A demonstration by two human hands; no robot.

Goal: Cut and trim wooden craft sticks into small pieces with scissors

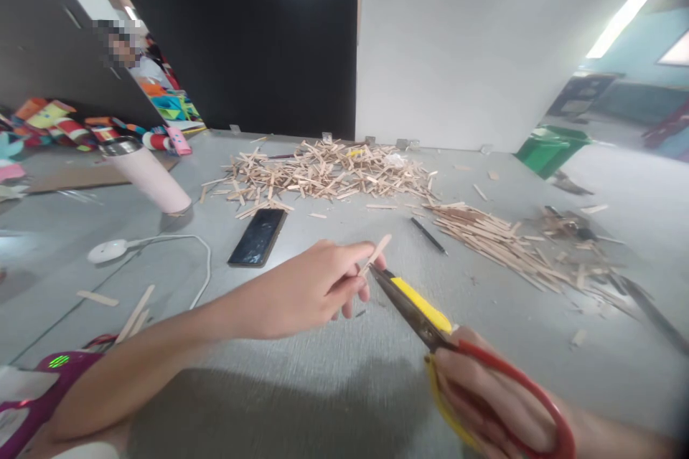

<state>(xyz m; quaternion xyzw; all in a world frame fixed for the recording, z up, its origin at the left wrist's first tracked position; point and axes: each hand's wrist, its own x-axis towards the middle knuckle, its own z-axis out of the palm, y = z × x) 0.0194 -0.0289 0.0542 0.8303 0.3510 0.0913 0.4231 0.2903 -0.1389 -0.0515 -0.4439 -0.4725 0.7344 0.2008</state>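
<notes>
Pinching 1 stick between thumb and fingers of the left hand, probably to leave its far end free. Gripping the scissors by the handles in the right hand, with blades aimed at the stick, likely to keep the cutting edges within reach yet clear of the palm. Cannot tell of any contact between blades and stick. Holding the stick above the table, near the blade tips.

Behind, before 2 panels, a broad pile of wood pieces, too many to count. To the right, 1 bundle, laid mostly 1 way, perhaps for easy picking up; also beyond counting. Otherwise: 1 phone just in front of the pile, 1 pen beside the bundle, 1 flask, 1 cable, 3 loose strips at the left, 1 bin at the far right, and 1 person in the background.
</notes>
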